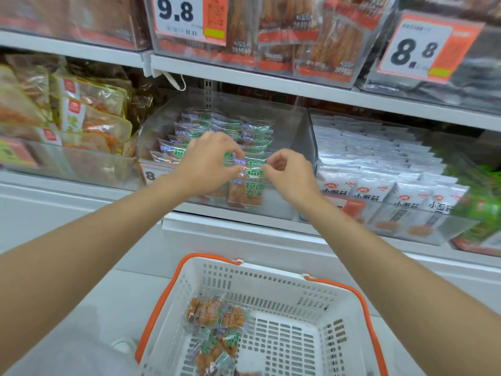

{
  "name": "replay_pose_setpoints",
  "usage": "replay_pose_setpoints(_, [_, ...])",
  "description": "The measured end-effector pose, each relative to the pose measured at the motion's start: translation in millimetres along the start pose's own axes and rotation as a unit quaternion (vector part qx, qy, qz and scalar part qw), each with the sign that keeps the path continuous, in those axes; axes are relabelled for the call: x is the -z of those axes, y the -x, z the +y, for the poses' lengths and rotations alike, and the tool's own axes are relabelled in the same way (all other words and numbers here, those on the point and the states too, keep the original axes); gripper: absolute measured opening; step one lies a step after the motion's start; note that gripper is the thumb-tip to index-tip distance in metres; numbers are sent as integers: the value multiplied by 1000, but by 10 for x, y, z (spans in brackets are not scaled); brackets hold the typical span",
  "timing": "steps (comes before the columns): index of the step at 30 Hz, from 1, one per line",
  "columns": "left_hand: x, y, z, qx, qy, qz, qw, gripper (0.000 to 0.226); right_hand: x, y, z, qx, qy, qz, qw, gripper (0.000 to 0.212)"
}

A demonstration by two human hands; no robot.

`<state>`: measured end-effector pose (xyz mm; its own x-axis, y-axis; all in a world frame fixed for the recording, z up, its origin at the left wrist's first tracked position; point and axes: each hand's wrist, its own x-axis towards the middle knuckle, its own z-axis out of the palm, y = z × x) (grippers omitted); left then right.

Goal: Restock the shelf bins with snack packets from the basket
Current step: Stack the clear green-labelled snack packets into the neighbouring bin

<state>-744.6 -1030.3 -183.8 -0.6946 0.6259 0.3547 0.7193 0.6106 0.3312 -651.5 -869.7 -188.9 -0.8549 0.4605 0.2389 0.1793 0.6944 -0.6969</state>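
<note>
Left hand [208, 165] and right hand [291, 176] pinch opposite ends of a snack packet [249, 166], held crosswise over the clear bin [303, 131], centre frame. The basket [273, 283] sits below.

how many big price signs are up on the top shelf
2: the 9.8 sign at top centre and the 8.8 sign at top right. More of that shelf may lie outside the frame.

Glossy clear-film snack packets [245, 169]; clear plastic bin [303, 137]; white perforated plastic basket [271, 283].
</note>
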Motion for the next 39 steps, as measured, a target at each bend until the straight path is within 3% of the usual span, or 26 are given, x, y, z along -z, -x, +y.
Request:
replay_pose_setpoints(1, [-18, 86, 93, -16, 1, 44, 999, 15, 3, 113, 2, 45, -11, 39, 998, 3])
replay_pose_setpoints(2, [-41, 181, 184, -25, 16, 73, 997, 9, 1, 235, 5, 81, -14, 60, 995, 7])
replay_pose_setpoints(5, [-187, 493, 379, 12, 95, 48, 994, 11, -75, 600, 127, 104, -20, 43, 993, 16])
replay_pose_setpoints(9, [-634, 926, 358, 126, 146, -160, 968, 21, -329, 1062, 597, 10, 0, -67, 998, 12])
replay_pose_setpoints(13, [-1220, 1337, 145, 122, 73, -377, 915, 31, -705, 1511, 1236, -87, 30, -238, 967, 14])
replay_pose_setpoints(18, [-1959, 1850, -171, 120, -60, -486, 864, 12, -1076, 1940, 1774, -136, 101, -408, 897, 13])
replay_pose_setpoints(22, [-2395, 2156, -459, 141, -109, -482, 858, 29, -1259, 2108, 1937, -154, 109, -443, 876, 15])
replay_pose_setpoints(26, [-2708, 2317, -634, 90, -176, -465, 863, 82, -1424, 2160, 1998, -176, 97, -455, 868, 19])
replay_pose_setpoints(28, [-2847, 2354, -676, 83, -200, -469, 856, 94, -1500, 2181, 2037, -197, 86, -457, 863, 18])
replay_pose_setpoints(33, [-3023, 2444, -657, 22, -311, -481, 819, 72, -1563, 2224, 2099, -221, 60, -456, 860, 18])
replay_pose_setpoints(36, [-2946, 2380, -577, 11, -310, -443, 841, 72, -1528, 2197, 2121, -242, 40, -438, 865, 19])
replay_pose_setpoints(39, [-2758, 2220, -393, 24, -210, -430, 878, 72, -1401, 2096, 2051, -247, 24, -414, 875, 18])
